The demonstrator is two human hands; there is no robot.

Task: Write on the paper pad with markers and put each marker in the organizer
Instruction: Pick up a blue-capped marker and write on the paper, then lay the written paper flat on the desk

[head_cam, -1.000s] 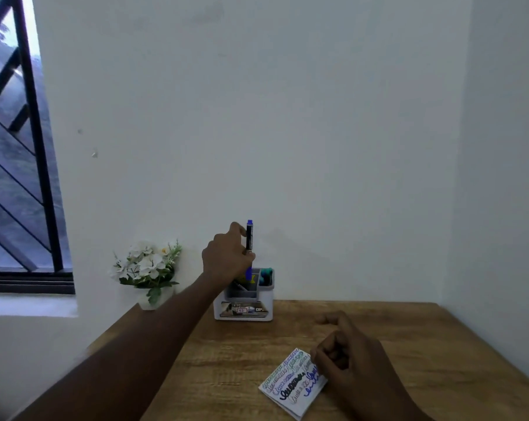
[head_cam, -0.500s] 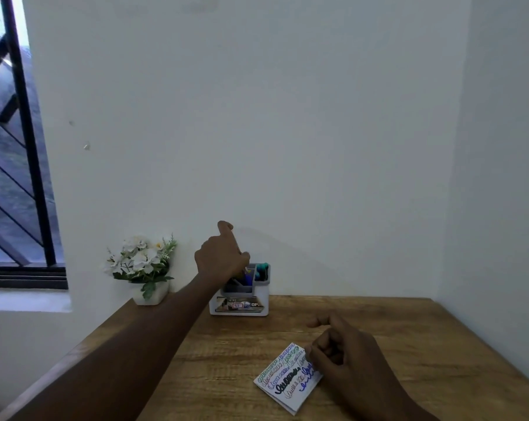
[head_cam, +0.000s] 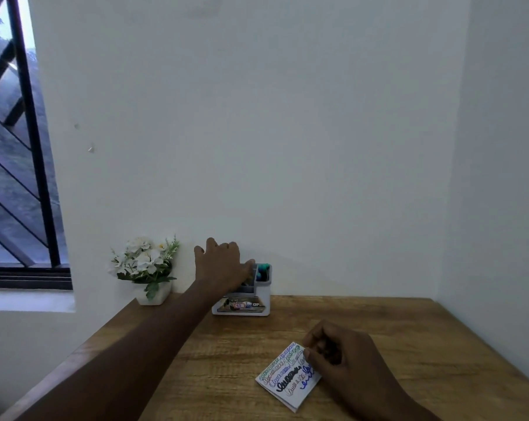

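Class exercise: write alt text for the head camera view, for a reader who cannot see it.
A person's left hand, fingers spread, reaches over a white desk organizer holding markers at the back of a wooden table, while the right hand rests on a small paper pad covered in coloured scribbles. A white flower pot stands left of the organizer.

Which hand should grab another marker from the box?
Left. The left hand is open right above the organizer, while the right hand rests far away on the paper pad.

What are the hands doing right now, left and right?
Left hand: open, fingers spread over the organizer, holding nothing.
Right hand: fingers curled, resting on the paper pad; no marker visible in it.
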